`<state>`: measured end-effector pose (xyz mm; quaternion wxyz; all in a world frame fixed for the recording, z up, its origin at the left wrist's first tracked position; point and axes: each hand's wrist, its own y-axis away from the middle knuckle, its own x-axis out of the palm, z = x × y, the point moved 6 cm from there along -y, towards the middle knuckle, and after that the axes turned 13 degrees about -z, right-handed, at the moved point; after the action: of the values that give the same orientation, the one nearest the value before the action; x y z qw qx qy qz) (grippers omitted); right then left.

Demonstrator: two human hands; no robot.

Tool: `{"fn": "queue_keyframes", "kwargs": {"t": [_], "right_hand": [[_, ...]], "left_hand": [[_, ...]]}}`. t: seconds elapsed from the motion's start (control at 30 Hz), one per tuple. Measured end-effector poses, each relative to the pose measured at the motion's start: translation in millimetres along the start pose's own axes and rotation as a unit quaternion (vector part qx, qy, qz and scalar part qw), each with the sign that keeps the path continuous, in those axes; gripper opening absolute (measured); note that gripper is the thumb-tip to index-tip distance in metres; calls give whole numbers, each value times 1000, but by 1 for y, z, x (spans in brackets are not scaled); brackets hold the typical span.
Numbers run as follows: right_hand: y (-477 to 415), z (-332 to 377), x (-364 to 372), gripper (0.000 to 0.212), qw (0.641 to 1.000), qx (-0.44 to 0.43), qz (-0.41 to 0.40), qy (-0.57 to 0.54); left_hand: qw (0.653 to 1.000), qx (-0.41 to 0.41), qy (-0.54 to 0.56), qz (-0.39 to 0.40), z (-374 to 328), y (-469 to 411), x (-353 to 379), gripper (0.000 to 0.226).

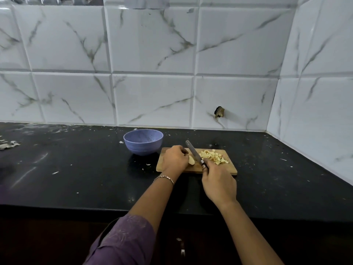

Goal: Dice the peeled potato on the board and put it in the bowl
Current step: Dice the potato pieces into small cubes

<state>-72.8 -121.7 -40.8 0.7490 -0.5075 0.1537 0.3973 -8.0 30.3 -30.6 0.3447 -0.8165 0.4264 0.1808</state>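
A wooden cutting board [230, 169] lies on the black counter. My left hand [174, 157] curls over the uncut piece of potato [191, 160] on the board's left half. My right hand [218, 183] grips the handle of a knife [193, 152], whose blade slants up and away beside the potato piece. A heap of pale diced potato [214, 156] lies on the board's right half. A blue-purple bowl [143, 142] stands just left of the board, near the wall; I see nothing in it.
The black counter [76, 169] is speckled with small white scraps. Peel scraps [8, 144] lie at the far left. A white tiled wall runs behind and along the right side. The counter's front edge is close to my body.
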Motion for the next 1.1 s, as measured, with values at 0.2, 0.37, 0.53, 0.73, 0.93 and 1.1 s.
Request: {"fn": "queue_keyframes", "kwargs": {"t": [0.2, 0.37, 0.53, 0.73, 0.93, 1.1], "right_hand": [[-1, -7, 2, 38, 999, 26, 22, -20], [2, -5, -1, 36, 999, 25, 18, -17], [6, -3, -7, 37, 999, 23, 23, -19], [15, -3, -16, 35, 999, 25, 11, -24], [25, 5, -20, 37, 1000, -18, -6, 14], [27, 17, -13, 41, 995, -83, 6, 62]], "left_hand": [[989, 62, -123, -52, 4, 10, -8, 22], [988, 114, -105, -24, 3, 15, -9, 21], [981, 142, -126, -31, 4, 26, -10, 21], [975, 164, -144, -44, 1, 31, -9, 21], [978, 141, -144, -49, 2, 29, -10, 20], [977, 140, -150, -56, 2, 29, -9, 20]]}}
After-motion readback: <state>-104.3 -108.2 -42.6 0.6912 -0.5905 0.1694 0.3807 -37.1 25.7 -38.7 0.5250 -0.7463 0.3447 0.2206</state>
